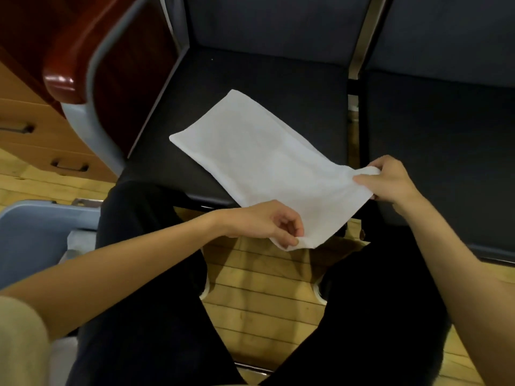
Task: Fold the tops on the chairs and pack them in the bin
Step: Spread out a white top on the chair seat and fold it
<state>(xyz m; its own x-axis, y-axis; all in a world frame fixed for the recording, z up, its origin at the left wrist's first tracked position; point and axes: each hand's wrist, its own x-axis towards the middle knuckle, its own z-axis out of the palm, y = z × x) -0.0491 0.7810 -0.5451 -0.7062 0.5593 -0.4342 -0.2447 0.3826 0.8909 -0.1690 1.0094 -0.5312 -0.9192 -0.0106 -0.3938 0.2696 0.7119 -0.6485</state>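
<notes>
A white top [256,157], folded into a long flat rectangle, lies slantwise on the dark seat of a chair [250,79], with its near end hanging past the seat's front edge. My left hand [267,222] pinches the near left corner of that end between thumb and fingers. My right hand [390,179] grips the near right corner, bunching the cloth a little. A blue-grey bin [30,232] stands on the floor at the left, beside my left leg; its inside is mostly out of view.
A second dark chair [446,135] adjoins on the right. A red-brown wooden armrest [72,65] rises at the upper left, with wooden drawers [41,135] behind it. My legs in dark trousers frame a strip of wooden floor [264,288].
</notes>
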